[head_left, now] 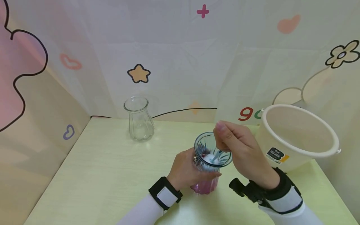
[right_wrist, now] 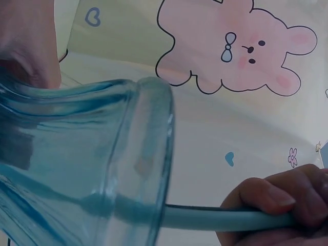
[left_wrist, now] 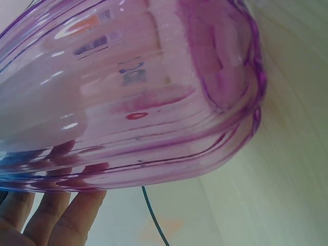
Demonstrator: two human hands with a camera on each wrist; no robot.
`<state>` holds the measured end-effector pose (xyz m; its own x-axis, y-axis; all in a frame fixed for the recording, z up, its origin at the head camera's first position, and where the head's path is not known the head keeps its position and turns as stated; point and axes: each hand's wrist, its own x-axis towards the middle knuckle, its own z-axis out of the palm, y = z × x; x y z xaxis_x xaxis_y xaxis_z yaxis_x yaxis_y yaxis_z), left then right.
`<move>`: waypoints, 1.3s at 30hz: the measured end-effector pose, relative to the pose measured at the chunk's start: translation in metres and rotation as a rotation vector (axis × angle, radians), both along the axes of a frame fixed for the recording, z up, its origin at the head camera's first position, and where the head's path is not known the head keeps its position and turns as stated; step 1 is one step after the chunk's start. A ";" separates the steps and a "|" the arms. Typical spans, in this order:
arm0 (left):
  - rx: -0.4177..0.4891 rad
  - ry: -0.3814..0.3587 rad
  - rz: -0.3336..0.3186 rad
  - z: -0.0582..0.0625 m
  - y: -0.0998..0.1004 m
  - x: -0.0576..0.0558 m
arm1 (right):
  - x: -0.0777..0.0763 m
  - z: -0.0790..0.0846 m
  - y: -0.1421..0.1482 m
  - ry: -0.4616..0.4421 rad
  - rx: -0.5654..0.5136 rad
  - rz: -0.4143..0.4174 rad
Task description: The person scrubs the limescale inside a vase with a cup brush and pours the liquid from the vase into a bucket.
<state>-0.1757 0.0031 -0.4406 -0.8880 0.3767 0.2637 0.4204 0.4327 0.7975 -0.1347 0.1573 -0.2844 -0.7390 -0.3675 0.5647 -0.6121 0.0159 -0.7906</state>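
Observation:
A ribbed glass vase (head_left: 205,187), blue at its flared rim and pink toward its base, stands tilted in front of me. My left hand (head_left: 184,170) grips it round the side, its fingers (left_wrist: 77,218) behind the glass in the left wrist view. My right hand (head_left: 244,151) is just above the rim, fingers curled round a pale blue handle (right_wrist: 225,219) that runs down through the mouth. Inside the vase, a rounded white head (head_left: 210,158) shows at the handle's lower end, like a bottle brush with a sponge tip.
A clear ribbed glass vase (head_left: 141,125) stands at the back of the pale wooden table (head_left: 107,175). At the right is a cream bucket (head_left: 298,156) with a black and orange label. A printed curtain (head_left: 174,56) hangs behind the table.

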 end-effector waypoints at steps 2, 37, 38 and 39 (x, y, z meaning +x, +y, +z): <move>-0.002 -0.002 0.000 0.000 0.000 0.000 | 0.000 0.000 0.000 -0.021 0.030 -0.012; 0.009 0.020 -0.007 -0.001 0.000 0.000 | -0.012 -0.021 -0.003 -0.260 0.367 -0.077; 0.014 0.019 -0.010 -0.001 0.000 0.000 | -0.013 -0.021 -0.003 -0.261 0.366 -0.070; 0.016 0.015 -0.011 -0.001 -0.001 0.000 | -0.013 -0.020 -0.003 -0.263 0.363 -0.063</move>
